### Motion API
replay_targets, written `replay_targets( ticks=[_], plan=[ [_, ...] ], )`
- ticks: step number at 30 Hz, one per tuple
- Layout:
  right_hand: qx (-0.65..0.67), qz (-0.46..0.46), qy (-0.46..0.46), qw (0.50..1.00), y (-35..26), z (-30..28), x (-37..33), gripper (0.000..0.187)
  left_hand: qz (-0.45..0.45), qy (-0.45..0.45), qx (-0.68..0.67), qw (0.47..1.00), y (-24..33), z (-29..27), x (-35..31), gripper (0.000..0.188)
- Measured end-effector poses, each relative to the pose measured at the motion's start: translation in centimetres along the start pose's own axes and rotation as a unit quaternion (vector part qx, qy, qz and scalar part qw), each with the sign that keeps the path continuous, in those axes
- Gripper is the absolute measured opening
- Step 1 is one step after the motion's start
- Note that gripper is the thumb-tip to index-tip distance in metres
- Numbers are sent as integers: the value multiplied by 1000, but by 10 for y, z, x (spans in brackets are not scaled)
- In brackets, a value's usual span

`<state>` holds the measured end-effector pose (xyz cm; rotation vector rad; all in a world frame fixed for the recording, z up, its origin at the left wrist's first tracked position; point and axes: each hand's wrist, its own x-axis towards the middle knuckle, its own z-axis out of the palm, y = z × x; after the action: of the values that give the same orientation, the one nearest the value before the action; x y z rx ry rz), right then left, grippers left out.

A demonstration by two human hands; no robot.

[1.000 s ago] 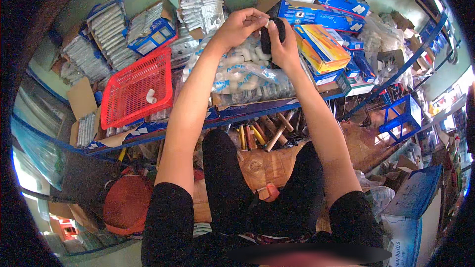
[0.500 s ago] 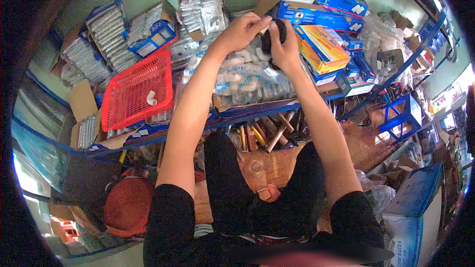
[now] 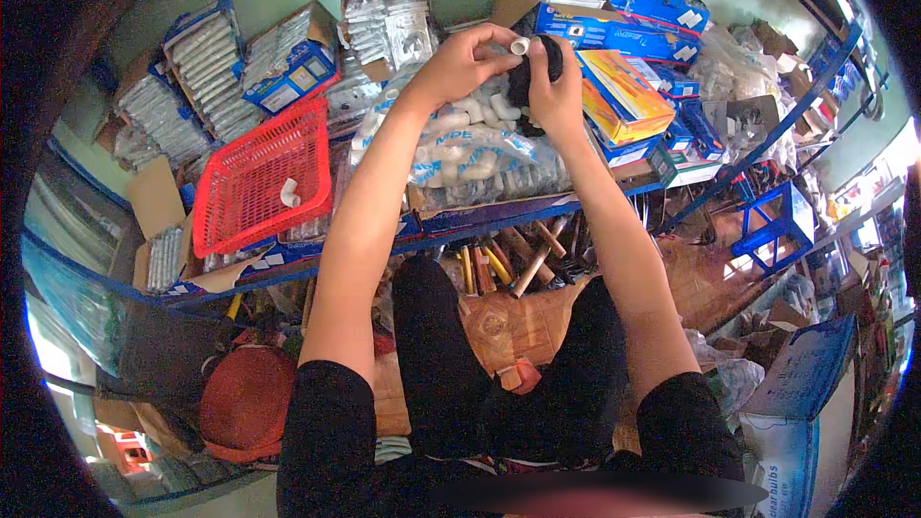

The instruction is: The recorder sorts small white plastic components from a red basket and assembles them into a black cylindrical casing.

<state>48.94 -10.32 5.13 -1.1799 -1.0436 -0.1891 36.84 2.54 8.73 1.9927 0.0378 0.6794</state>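
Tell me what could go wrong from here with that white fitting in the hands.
The white fitting is at the fingertips of the left hand, so it might slip and get lost among similar fittings in the plastic bag.
The black item in the right hand is close beside it, so the two could knock.
The red basket looks slanted; a bump might tip it.

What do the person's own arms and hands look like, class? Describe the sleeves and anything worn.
The left sleeve and right sleeve are black and short, ending near the elbows, with no marking visible. Below them, the left forearm and right forearm are bare. The left hand and right hand are ungloved; no rings can be made out.
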Motion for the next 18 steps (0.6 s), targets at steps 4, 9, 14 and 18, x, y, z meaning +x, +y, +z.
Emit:
replay_targets(
  ticks=[4,9,14,18],
  plan=[
    [-4,-5,-24,1000,0,-2,1,23,68,-4,-17,998,14,5,-1,26],
    [-61,-21,-49,997,-15,1,-6,23,9,35,8,999,2,-3,-1,27],
    [-89,-27,-35,995,-11,0,-8,22,-28,104,-46,993,3,1,1,29],
    [-78,-60,19,995,-9,2,-5,24,3,37,36,999,-1,-2,0,34]
  ],
)
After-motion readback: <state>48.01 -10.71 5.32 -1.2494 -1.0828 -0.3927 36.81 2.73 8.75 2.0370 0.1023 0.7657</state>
